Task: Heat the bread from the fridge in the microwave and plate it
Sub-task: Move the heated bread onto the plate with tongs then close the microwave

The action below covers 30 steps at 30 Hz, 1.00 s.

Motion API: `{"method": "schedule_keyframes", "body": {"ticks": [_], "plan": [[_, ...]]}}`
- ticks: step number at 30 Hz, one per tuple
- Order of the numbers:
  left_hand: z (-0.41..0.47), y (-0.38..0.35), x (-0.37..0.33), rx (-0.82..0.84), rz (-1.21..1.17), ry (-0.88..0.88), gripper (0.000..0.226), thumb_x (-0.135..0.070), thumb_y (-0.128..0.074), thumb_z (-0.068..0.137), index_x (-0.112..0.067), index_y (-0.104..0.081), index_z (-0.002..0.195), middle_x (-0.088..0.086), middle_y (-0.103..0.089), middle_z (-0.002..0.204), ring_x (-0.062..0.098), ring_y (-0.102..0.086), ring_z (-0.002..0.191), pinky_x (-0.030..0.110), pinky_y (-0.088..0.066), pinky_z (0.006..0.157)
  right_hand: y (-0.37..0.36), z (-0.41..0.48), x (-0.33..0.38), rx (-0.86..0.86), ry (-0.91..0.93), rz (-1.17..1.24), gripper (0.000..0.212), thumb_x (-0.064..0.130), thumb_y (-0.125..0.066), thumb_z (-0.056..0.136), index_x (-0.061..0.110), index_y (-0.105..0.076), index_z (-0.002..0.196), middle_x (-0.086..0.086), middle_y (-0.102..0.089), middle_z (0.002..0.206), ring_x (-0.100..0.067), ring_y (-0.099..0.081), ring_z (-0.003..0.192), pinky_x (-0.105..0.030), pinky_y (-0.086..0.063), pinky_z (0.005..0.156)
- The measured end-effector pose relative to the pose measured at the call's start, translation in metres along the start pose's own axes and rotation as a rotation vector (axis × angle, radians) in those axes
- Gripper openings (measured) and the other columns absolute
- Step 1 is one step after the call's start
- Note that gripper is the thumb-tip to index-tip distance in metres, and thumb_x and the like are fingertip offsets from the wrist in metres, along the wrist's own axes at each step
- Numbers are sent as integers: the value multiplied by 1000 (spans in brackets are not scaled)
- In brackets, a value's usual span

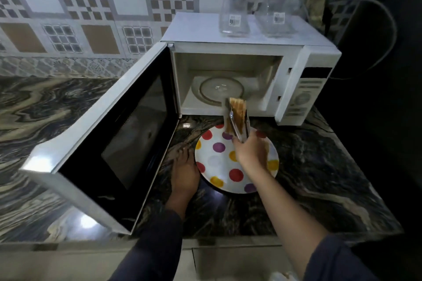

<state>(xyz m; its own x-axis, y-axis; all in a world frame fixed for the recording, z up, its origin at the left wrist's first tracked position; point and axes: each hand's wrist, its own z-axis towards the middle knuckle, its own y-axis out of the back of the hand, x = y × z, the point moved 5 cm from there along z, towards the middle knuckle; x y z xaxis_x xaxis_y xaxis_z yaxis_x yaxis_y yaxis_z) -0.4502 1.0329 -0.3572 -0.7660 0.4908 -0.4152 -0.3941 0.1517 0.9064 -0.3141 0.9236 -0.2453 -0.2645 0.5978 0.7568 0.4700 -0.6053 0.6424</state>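
A white microwave [294,68] stands on the dark marble counter with its door [109,134] swung wide open to the left. Its glass turntable [217,89] is bare. In front of it lies a white plate [217,162] with coloured dots. My right hand [250,155] is above the plate and grips metal tongs [238,130] that clamp a slice of bread [238,109], held upright just outside the microwave's opening. My left hand [183,173] rests flat on the counter, touching the plate's left rim.
Two clear glass jars [233,18] [277,19] stand on top of the microwave. A patterned tile wall runs behind. Cables hang in the dark area at the right [388,29]. The counter's front edge [205,237] is near me.
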Motion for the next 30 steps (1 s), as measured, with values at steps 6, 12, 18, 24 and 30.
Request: {"method": "schedule_keyframes", "body": {"ticks": [6,12,18,24,30], "plan": [[-42,-1,-3,21,55,18,49,-20,-30,98,-6,-28,144,14,-26,153,24,-19,144,39,-17,115,-12,-45,-47,63,-40,-8,51,33,-55,91,15,-39,136,-8,-53,133,-29,-53,119,-38,-46,95],[-64,-4,-1,12,79,13,50,-21,-27,99,-7,-21,147,11,-19,156,21,-13,146,34,-11,117,-11,-69,-72,81,-29,-99,49,35,-53,92,13,-41,134,-10,-51,133,-33,-55,114,-40,-48,87],[-75,-4,-2,12,75,8,50,-22,-25,100,-7,-18,147,10,-17,157,20,-11,146,32,-7,118,-12,-70,-77,37,-52,-146,54,34,-52,93,13,-35,140,-10,-45,140,-34,-53,118,-40,-47,87],[-80,-4,1,25,11,-25,50,-21,-28,100,-5,-21,147,11,-15,157,21,-10,146,31,-5,118,-14,-69,-80,35,-58,-139,52,33,-52,93,14,-36,138,-12,-48,135,-36,-55,113,-43,-48,86],[-84,1,-3,71,-13,4,51,-20,-31,99,-5,-21,147,11,-13,157,22,-9,146,34,-7,118,-8,-73,-84,70,-64,-189,57,38,-53,91,12,-34,138,-12,-45,137,-36,-53,116,-43,-47,85]]}}
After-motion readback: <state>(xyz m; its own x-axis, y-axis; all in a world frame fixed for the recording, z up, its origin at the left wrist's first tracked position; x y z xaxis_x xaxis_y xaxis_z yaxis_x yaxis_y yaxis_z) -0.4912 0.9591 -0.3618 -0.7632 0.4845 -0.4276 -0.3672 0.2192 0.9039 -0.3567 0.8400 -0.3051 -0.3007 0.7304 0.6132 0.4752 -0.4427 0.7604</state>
